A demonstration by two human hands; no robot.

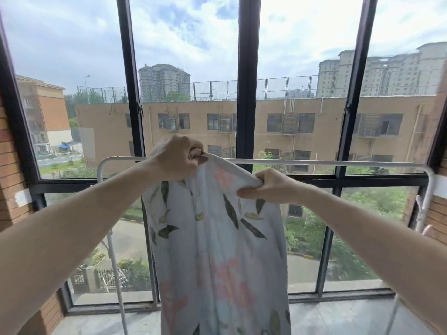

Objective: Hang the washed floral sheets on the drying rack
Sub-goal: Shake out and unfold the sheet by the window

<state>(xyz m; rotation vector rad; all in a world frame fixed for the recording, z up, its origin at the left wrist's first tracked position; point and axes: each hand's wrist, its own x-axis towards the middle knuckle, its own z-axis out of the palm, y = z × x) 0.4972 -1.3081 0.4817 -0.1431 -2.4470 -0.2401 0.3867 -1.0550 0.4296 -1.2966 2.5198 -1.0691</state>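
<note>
A pale blue floral sheet with green leaves and pink flowers hangs down in front of me in long folds. My left hand grips its top edge at the level of the white drying rack's top bar. My right hand grips the same edge a little lower and to the right, just below the bar. The edge runs taut between both hands. The sheet's lower end drops out of view at the bottom.
The rack's white legs stand left and right on a grey floor. Behind it is a large black-framed window. Brick walls close both sides.
</note>
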